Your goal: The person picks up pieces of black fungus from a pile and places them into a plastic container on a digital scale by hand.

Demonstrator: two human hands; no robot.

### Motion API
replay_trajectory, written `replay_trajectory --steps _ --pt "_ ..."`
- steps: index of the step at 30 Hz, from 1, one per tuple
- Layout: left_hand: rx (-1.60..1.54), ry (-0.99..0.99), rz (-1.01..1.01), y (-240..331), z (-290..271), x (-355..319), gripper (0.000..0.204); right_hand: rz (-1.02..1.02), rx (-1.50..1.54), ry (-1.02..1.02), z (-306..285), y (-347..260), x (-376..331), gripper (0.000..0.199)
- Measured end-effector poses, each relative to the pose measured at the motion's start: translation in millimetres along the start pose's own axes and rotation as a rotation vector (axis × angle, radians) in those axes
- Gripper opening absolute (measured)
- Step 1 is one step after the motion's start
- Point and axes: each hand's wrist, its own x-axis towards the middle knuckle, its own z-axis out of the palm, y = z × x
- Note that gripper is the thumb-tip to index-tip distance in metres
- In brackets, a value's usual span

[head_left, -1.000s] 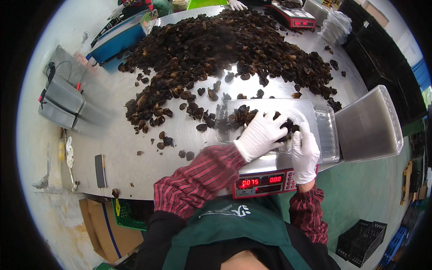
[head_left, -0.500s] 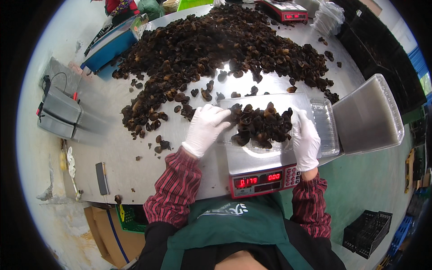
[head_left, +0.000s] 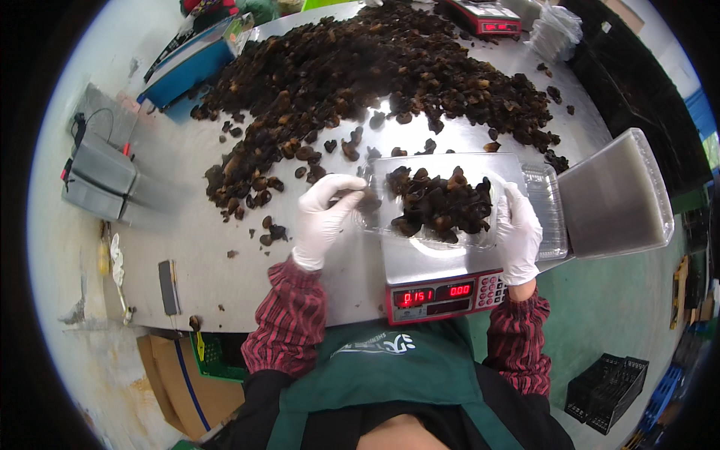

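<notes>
A clear plastic box (head_left: 480,241) heaped with dark wood ear mushrooms (head_left: 442,201) sits on the steel pan of a red-fronted scale (head_left: 420,294). At the box's left side, my left hand (head_left: 324,219), in a white glove, is closed in a pinch. A blurred dark wood ear mushroom (head_left: 367,200) shows at its fingertips, partly seen through clear plastic. My right hand (head_left: 520,236), also white-gloved, holds the right rim of the box with its fingers close together. Part of that grip is hidden behind the hand.
A large pile of wood ear mushrooms (head_left: 330,79) covers the far table, with loose pieces nearer me. Stacked clear boxes (head_left: 611,196) stand at the right edge. A second scale (head_left: 487,16) is at the back, a blue box (head_left: 187,71) far left and grey bins (head_left: 101,180) at left.
My left hand has drawn left, away from the heap, with a dark piece at its fingertips. The scale's reading has dropped. My right hand stays at the box's right side.
</notes>
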Motion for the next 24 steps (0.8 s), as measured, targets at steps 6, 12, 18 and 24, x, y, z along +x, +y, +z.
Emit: replay_trajectory --steps 6,12,18,24 --pt "0.280 0.181 -0.213 13.2 -115.7 -83.1 0.011 0.117 0.121 0.031 -13.4 1.8 -10.3 0.028" --pt "0.914 0.004 -0.754 15.2 -257.4 -230.8 0.013 0.196 0.059 -0.011 -5.6 29.8 -22.0 0.026" --pt "0.896 0.163 -0.288 -11.6 -197.8 -172.1 0.038 0.199 0.054 -0.024 -1.2 33.6 -21.9 0.025" --pt "1.110 -0.139 0.099 -95.2 -162.5 -83.6 0.036 0.180 0.080 -0.031 -9.4 29.5 -25.7 0.026"
